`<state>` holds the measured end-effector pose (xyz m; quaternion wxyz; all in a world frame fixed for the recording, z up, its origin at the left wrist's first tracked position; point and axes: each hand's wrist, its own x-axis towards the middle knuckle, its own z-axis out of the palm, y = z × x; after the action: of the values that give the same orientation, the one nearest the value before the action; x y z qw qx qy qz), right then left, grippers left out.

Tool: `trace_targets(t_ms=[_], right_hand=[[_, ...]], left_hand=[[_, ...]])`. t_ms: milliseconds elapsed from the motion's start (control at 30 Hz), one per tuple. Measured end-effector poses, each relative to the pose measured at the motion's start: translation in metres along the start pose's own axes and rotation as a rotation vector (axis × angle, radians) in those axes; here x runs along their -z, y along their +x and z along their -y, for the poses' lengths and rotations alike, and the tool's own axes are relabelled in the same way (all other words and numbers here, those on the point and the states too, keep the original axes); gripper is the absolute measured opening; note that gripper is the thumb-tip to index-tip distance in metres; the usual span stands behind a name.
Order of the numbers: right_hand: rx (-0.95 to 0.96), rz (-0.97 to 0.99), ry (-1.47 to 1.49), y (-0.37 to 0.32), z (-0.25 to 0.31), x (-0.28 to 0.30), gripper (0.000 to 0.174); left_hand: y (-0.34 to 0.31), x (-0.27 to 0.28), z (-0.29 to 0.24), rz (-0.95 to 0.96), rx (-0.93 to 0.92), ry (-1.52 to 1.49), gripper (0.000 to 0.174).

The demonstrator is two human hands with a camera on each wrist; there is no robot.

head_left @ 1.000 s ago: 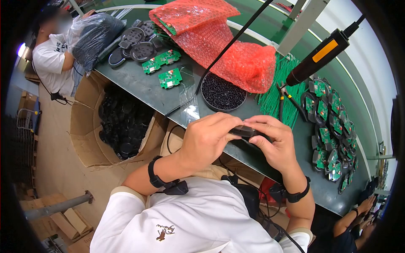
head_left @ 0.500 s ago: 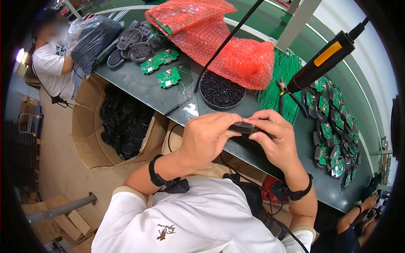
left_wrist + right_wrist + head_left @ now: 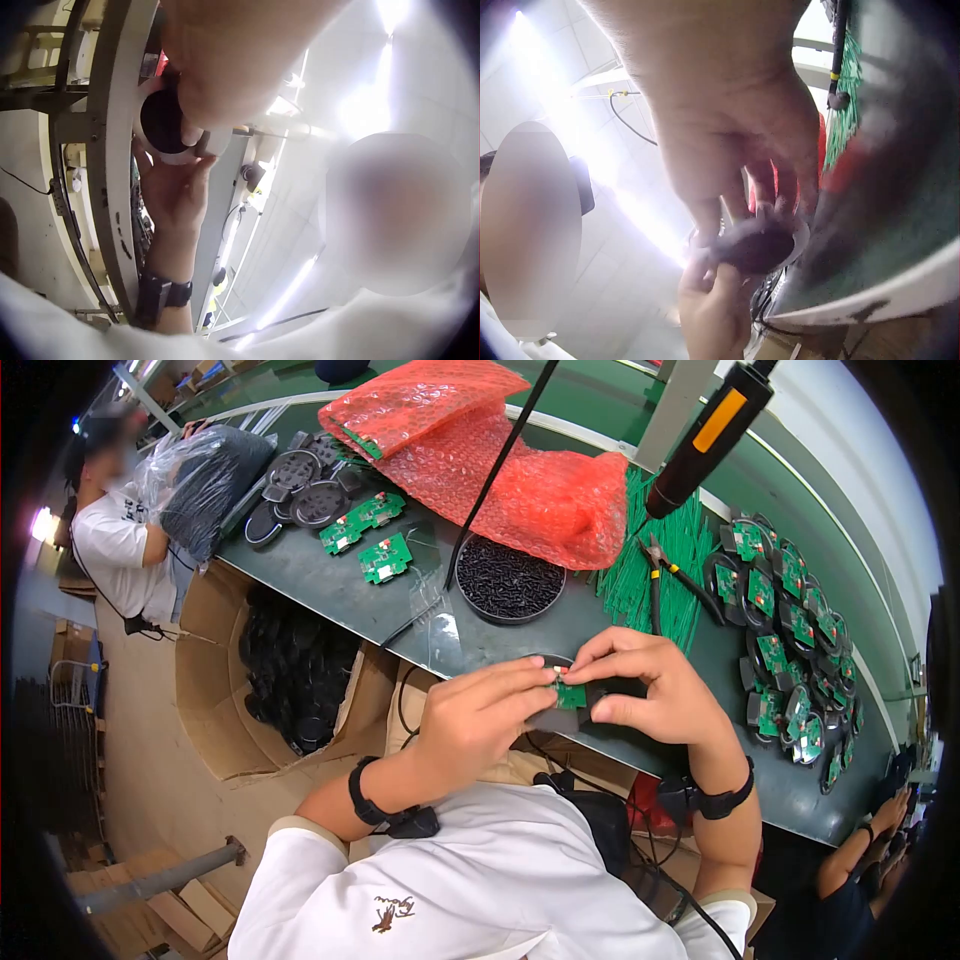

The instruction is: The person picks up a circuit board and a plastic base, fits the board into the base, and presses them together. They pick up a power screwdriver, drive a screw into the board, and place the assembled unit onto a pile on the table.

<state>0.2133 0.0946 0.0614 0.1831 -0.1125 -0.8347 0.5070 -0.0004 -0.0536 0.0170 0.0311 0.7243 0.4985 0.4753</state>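
Observation:
In the head view, a round black plastic housing [image 3: 556, 720] is held between both hands over the front table edge, with a green circuit board [image 3: 572, 698] facing up in it. My left hand [image 3: 482, 710] grips the housing from the left, fingers across its top. The right hand [image 3: 660, 688] holds it from the other side, index fingertip beside a small red and white part [image 3: 560, 671] and thumb at the right rim. Both wrist views show the housing's dark outer face [image 3: 160, 124] [image 3: 759, 249]; the board is hidden there.
Behind the hands stands a round dish of small black pieces [image 3: 510, 582]. Green cable ties [image 3: 690, 535], pliers [image 3: 656, 585] and a hanging black power screwdriver [image 3: 708, 440] are nearby. Housings with boards [image 3: 775, 630] pile up right; loose boards [image 3: 385, 558] and red bubble wrap [image 3: 560, 500] lie further back.
Both hands have turned the housing from edge-on to face up, bringing its green board into sight. The right fingers have moved onto its upper edge. The head view has shifted slightly.

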Motion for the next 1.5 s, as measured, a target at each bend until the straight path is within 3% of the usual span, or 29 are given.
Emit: trace_targets(t_ms=[33, 100, 300, 500, 567, 700, 833, 933, 1100, 1200, 1267, 1500], right_hand=[[-0.004, -0.006, 0.001, 0.000, 0.001, -0.004, 0.038], [-0.268, -0.169, -0.095, 0.002, 0.008, -0.018, 0.037], [-0.243, -0.105, -0.356, 0.003, 0.010, -0.030, 0.040], [-0.192, -0.185, -0.403, 0.003, 0.007, -0.028, 0.033], [-0.346, -0.230, -0.283, 0.004, 0.010, -0.026, 0.026], [-0.311, -0.278, -0.319, 0.002, 0.009, -0.030, 0.022], [-0.375, -0.279, -0.250, 0.002, 0.009, -0.029, 0.023], [-0.318, -0.348, -0.163, 0.000, -0.001, -0.030, 0.027], [-0.340, -0.441, 0.206, 0.002, -0.008, -0.034, 0.032], [-0.368, -0.385, 0.154, 0.001, -0.009, -0.030, 0.028], [-0.394, -0.359, 0.193, 0.001, -0.008, -0.028, 0.027], [-0.407, -0.311, 0.156, 0.001, -0.009, -0.027, 0.021]], left_hand=[[-0.004, 0.002, -0.003, 0.029, -0.006, -0.003, 0.037], [-0.012, 0.003, -0.004, 0.063, -0.018, 0.021, 0.034], [-0.020, 0.006, -0.016, 0.178, -0.046, 0.076, 0.033], [-0.016, 0.002, -0.013, 0.198, 0.056, 0.073, 0.051], [-0.013, 0.001, -0.012, 0.202, 0.071, 0.099, 0.051], [-0.010, 0.002, -0.015, 0.194, 0.113, 0.050, 0.050], [-0.015, -0.002, -0.007, 0.188, 0.067, 0.026, 0.053], [-0.018, -0.008, 0.001, 0.169, 0.012, 0.018, 0.057], [-0.015, -0.007, -0.001, 0.154, 0.030, -0.050, 0.059], [-0.013, -0.007, -0.001, 0.109, 0.057, -0.087, 0.052], [-0.015, -0.010, 0.004, 0.103, -0.004, -0.079, 0.055], [-0.009, -0.010, -0.004, 0.092, 0.031, -0.059, 0.059]])
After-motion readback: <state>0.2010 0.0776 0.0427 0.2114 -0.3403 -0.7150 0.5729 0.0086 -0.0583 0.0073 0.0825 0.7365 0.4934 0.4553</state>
